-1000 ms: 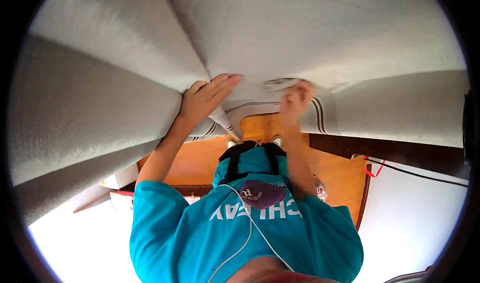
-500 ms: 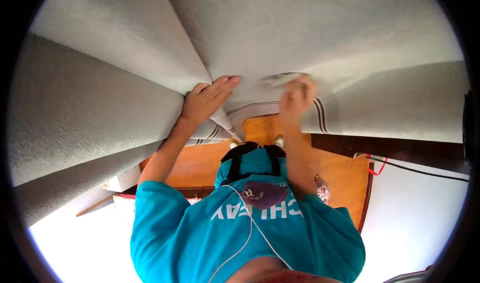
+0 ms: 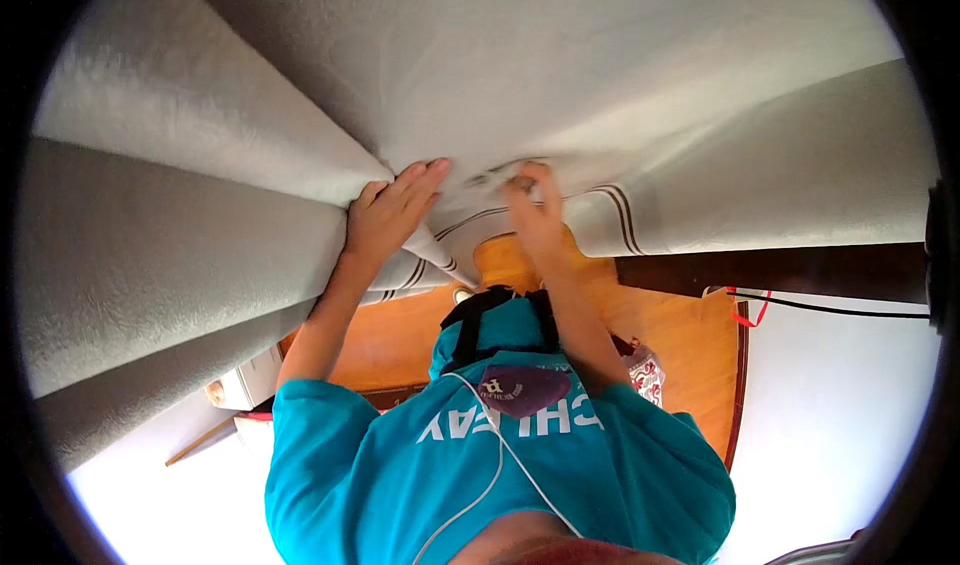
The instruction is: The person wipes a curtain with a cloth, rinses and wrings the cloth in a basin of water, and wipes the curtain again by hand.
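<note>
A large grey curtain (image 3: pixel 480 85) with dark stripes along its lower border hangs in deep folds before me. My left hand (image 3: pixel 388 215) lies on it at a fold, fingers stretched out and fairly flat, holding nothing I can see. To its right, my right hand (image 3: pixel 535 205) is smeared by motion, its fingers bent round a pale, flat object (image 3: pixel 492 176) against the cloth. Blur hides what kind of object this is.
Below is an orange-brown wooden floor (image 3: pixel 660 330). A dark wooden piece (image 3: pixel 780 270) runs along the right, with a black cord (image 3: pixel 840 306) and a red ribbon (image 3: pixel 752 315) near it. A pale box (image 3: pixel 255 377) and a wooden stick (image 3: pixel 200 442) are at lower left.
Both hands have shifted left in view, my right one farther, with the pale object in it, so they are closer together. The curtain's folds have shifted left too.
</note>
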A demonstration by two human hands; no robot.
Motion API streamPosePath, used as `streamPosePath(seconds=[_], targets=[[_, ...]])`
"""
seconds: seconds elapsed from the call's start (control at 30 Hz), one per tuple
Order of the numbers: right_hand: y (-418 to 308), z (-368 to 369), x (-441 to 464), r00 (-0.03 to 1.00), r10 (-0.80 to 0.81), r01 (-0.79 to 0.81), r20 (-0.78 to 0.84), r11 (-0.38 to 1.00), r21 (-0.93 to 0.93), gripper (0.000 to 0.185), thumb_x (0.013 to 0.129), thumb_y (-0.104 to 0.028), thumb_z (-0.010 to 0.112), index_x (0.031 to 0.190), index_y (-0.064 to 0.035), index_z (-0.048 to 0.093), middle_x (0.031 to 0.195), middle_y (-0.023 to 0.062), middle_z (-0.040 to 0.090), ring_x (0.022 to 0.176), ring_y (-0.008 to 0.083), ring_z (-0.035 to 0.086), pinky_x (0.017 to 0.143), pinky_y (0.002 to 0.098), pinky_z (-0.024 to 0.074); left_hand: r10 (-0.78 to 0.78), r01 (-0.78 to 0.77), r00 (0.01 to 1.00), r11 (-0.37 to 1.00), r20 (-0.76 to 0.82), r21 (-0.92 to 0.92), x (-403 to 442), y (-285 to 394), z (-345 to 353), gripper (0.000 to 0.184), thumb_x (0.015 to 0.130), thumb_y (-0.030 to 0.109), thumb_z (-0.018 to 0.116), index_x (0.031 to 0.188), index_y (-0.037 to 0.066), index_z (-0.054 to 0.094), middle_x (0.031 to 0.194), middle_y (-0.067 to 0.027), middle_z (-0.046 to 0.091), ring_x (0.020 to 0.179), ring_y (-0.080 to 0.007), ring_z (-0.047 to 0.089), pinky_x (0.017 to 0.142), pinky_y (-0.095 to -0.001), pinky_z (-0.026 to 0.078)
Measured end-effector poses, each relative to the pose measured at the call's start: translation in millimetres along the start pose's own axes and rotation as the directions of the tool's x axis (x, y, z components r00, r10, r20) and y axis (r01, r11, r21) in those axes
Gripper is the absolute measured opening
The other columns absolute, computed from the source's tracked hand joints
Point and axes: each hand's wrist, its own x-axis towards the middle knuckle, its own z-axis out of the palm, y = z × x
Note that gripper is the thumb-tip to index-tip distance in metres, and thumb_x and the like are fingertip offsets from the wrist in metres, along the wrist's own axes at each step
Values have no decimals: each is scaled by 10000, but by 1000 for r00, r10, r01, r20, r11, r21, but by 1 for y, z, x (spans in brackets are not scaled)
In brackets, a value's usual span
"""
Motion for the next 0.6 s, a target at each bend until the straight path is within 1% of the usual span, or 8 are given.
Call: streamPosePath(seconds=[0.07,0.13,0.27,0.37,0.43,0.5,0.57,0.6], targets=[[32,-47,15,902,-418,337,-107,837,-432,262,746,193,540,904,-9,597,1089,106,506,833,205,511,696,271,443,16,-15,1000,999,-19,39,0,-1,2,498,908,329,628,1388,225,547,1463,162,463,1376,-53,346,1019,-269,270],[23,-83,31,834,-490,247,-254,743,-622,273,744,205,521,893,-10,600,1089,104,505,830,200,513,660,253,433,29,-27,999,997,-20,78,-2,-1,1,492,909,333,626,1383,226,553,1464,163,462,1381,-54,339,1025,-275,265],[15,-79,25,829,-495,266,-261,759,-595,299,715,212,511,877,-19,612,1067,109,510,859,197,537,640,258,440,15,-14,1000,998,-15,69,0,0,-3,505,911,359,616,1394,232,541,1484,165,436,1397,-55,320,1067,-299,232],[8,-18,-14,997,-31,28,-66,999,-43,190,749,124,613,863,-27,596,1021,84,518,825,188,548,634,252,441,-3,4,1000,999,-21,48,-4,-1,2,514,909,368,616,1399,235,535,1494,168,424,1396,-56,327,1083,-309,216],[7,19,-21,976,-85,102,203,992,-79,147,781,44,662,871,-34,576,1006,58,519,776,159,530,633,255,441,-5,5,1000,1000,-3,10,-6,-1,3,519,907,370,618,1402,237,533,1498,170,419,1394,-57,332,1087,-312,211],[10,21,-14,917,-273,338,291,919,-204,148,795,6,680,878,-36,565,1006,45,519,752,143,516,631,258,441,7,-8,1000,998,25,57,-6,-2,1,517,903,371,625,1395,240,540,1498,174,419,1391,-55,336,1086,-309,208],[10,3,-11,958,260,-269,123,961,63,139,867,-86,619,997,-61,574,897,69,554,772,184,555,674,309,466,-4,4,1000,999,4,40,-5,-3,3,520,905,370,623,1400,240,535,1498,173,421,1393,-53,332,1083,-303,211],[18,-11,-5,982,188,-184,-31,978,100,136,824,9,616,942,-44,574,932,70,525,758,166,516,653,289,450,-17,17,1000,1000,-15,22,-6,-3,4,523,907,368,622,1405,239,530,1498,172,422,1395,-52,327,1080,-298,213]])
